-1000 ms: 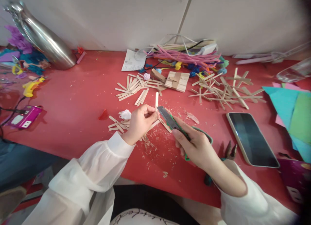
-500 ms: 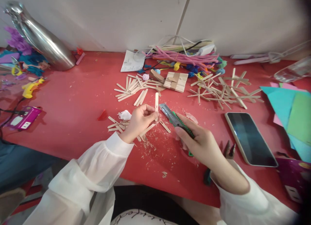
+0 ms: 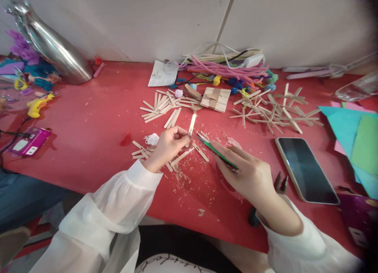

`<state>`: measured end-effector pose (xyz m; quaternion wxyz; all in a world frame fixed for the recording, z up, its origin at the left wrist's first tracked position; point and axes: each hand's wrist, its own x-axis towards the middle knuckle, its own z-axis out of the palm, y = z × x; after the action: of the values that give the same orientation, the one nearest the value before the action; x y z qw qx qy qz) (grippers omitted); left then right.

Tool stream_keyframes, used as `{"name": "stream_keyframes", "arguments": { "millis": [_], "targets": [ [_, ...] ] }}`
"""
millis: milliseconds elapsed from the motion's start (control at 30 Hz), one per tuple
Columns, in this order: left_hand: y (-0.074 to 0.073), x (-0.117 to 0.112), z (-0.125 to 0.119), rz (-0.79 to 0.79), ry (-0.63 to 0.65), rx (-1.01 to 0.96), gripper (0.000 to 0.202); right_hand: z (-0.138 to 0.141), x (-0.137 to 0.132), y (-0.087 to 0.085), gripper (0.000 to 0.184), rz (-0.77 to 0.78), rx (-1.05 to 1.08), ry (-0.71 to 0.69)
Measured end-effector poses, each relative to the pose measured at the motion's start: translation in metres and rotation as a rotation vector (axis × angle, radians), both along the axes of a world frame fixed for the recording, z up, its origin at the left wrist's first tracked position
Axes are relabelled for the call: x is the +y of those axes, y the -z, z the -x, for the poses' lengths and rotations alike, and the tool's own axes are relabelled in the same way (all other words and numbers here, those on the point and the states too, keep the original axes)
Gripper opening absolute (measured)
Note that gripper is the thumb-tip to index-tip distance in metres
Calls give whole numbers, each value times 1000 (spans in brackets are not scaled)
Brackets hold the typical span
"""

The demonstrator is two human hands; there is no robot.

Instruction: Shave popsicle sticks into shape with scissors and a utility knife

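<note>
Flat pale wooden stick (image 3: 192, 124) pinched by left hand (image 3: 174, 144), frame centre; lower part partly obscured. Green-edged, metal-bladed knife (image 3: 219, 153) grasped by right hand (image 3: 246, 172), right of centre; handle partly hidden. Transparent container (image 3: 356, 87) cut off, right frame edge.

The narrow stick (image 3: 193, 121) is pale cream wood with a small darker mark, and the cutter (image 3: 219, 152) shows bright green along its body and silvery grey at its blade. Both sleeves (image 3: 124, 196) are plain white; the garment (image 3: 177, 264) at the bottom edge is white with black script-like lettering. The tabletop (image 3: 97, 147) is red, flecked with pale tan shavings (image 3: 183, 178). A brown band (image 3: 213, 99) crosses the cream stick bundle (image 3: 224, 100). The flask (image 3: 59, 48) is silver, the phone screen (image 3: 308, 168) blackish, the upper sheets (image 3: 339, 125) turquoise and green.
</note>
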<state>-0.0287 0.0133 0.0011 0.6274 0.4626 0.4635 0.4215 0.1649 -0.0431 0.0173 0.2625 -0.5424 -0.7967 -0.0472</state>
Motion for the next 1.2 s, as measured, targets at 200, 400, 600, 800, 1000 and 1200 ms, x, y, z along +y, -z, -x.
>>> {"name": "stream_keyframes", "arguments": {
  "millis": [200, 400, 600, 800, 1000, 1200],
  "targets": [
    [-2, 0, -1, -8, -4, 24, 9, 6, -3, 0, 32, -104, -122, 30],
    [0, -1, -2, 40, -10, -56, 9, 9, -7, 2, 38, -160, -195, 21],
    [0, -3, -4, 31, -33, -27, 7, 11, -12, 4, 46, -150, -276, 46],
    [-1, -2, -5, 11, -30, 21, 7, 11, -10, 5, 41, -128, -216, 23],
    [-1, -2, -3, 19, -12, 6, 9, 8, -7, 7, 38, -159, -205, 35],
    [-2, -2, -2, 39, -13, 2, 9, 7, -8, 9, 39, -161, -196, 32]
  ]
}}
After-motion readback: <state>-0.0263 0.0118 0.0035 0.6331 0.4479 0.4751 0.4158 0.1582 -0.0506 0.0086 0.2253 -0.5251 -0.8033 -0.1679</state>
